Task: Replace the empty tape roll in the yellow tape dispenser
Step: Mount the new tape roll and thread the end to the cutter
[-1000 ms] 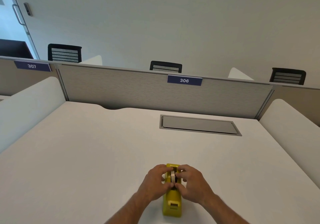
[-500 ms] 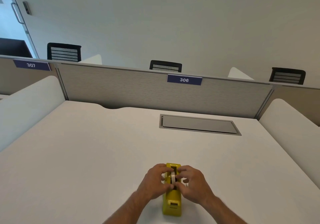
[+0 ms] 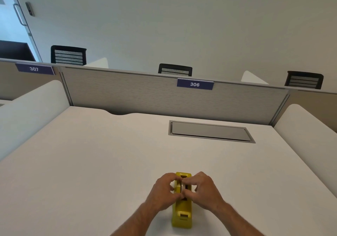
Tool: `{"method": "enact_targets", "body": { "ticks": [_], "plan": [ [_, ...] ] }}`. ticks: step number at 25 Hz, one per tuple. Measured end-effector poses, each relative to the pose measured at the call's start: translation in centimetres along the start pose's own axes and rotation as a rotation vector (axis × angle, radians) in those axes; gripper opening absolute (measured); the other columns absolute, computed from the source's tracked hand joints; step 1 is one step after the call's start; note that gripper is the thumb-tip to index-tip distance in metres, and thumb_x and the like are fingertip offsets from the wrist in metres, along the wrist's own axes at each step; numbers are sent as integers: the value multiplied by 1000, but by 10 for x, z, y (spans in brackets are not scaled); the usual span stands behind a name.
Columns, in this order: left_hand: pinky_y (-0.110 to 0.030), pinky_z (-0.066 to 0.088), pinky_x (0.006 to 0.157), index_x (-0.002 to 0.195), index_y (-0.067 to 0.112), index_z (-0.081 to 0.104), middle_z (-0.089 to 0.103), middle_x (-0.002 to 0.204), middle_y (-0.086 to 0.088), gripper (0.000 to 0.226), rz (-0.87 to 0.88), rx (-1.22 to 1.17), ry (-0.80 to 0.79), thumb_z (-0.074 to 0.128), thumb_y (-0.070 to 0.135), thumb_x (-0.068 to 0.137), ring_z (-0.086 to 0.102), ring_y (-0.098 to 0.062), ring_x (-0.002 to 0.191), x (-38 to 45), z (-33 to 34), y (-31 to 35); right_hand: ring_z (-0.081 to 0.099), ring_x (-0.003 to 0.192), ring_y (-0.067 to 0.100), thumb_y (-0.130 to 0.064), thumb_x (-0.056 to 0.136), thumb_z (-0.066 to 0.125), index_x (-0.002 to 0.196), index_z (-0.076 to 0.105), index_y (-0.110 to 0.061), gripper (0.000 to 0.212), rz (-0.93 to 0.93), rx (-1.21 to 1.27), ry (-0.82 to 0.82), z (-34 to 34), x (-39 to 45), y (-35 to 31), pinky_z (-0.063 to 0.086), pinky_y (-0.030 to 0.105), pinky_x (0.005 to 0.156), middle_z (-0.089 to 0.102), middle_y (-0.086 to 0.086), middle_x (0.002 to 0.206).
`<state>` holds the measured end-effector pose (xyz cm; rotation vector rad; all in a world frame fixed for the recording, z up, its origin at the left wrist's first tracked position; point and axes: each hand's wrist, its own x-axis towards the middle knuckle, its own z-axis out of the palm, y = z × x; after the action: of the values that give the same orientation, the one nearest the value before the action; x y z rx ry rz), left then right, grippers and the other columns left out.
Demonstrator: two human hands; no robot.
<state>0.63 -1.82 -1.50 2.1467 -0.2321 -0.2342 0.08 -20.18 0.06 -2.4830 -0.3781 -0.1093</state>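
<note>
The yellow tape dispenser (image 3: 182, 212) stands on the white desk (image 3: 91, 163) near its front edge, its cutter end towards me. In its slot sits a thin pale tape roll (image 3: 182, 187), seen edge-on. My left hand (image 3: 163, 193) presses on the dispenser's left side, with thumb and fingers at the roll. From the right, my right hand (image 3: 204, 190) pinches the roll with its fingertips. Most of the roll is hidden by my fingers.
A grey cable-access flap (image 3: 209, 131) is set into the desk at the back right. A fabric partition (image 3: 145, 97) with a "306" label (image 3: 194, 84) closes the far side. White curved side screens (image 3: 310, 135) flank the desk.
Both hands have stayed on the dispenser; the fingers have shifted slightly around the roll in the slot. The dispenser has not moved.
</note>
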Motion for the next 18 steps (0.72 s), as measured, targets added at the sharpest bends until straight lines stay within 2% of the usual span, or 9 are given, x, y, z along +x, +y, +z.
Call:
{"method": "enact_targets", "body": {
  "ticks": [3, 7, 9, 14, 18],
  "plan": [
    [-23, 58, 84, 117, 37, 60, 52, 132, 13, 56, -32, 12, -4, 86, 33, 68, 61, -14, 103, 0, 2, 0, 54, 88, 5, -41, 74, 63, 97, 71, -49, 26, -16, 12, 18, -2, 3, 0, 52, 27, 70, 65, -41, 76],
    [-19, 56, 81, 115, 37, 60, 52, 131, 13, 54, -28, 28, 7, 86, 37, 67, 60, -14, 102, 2, 4, 2, 52, 89, 7, -48, 72, 67, 97, 74, -37, 29, -57, -47, -46, -6, 4, 2, 54, 31, 68, 71, -20, 84],
    [-16, 54, 77, 114, 39, 59, 52, 129, 14, 54, -33, 30, 4, 86, 40, 66, 61, -13, 100, 2, 3, 3, 52, 88, 7, -49, 73, 67, 98, 74, -37, 29, -69, -64, -58, -6, 3, 2, 54, 30, 68, 72, -19, 86],
    [-18, 57, 76, 111, 43, 58, 52, 131, 15, 50, -36, 34, -6, 82, 46, 67, 63, -14, 98, 2, 2, 3, 54, 84, 7, -39, 78, 65, 87, 77, -36, 15, -74, -45, -32, -11, 6, -1, 52, 30, 71, 75, -20, 82],
    [-24, 59, 81, 110, 45, 56, 52, 130, 17, 54, -36, 79, 7, 83, 48, 63, 62, -10, 96, 1, 5, 3, 55, 86, 7, -46, 70, 67, 94, 75, -32, 30, -60, -69, -56, -13, 6, -1, 54, 33, 70, 73, -15, 85]
  ]
}}
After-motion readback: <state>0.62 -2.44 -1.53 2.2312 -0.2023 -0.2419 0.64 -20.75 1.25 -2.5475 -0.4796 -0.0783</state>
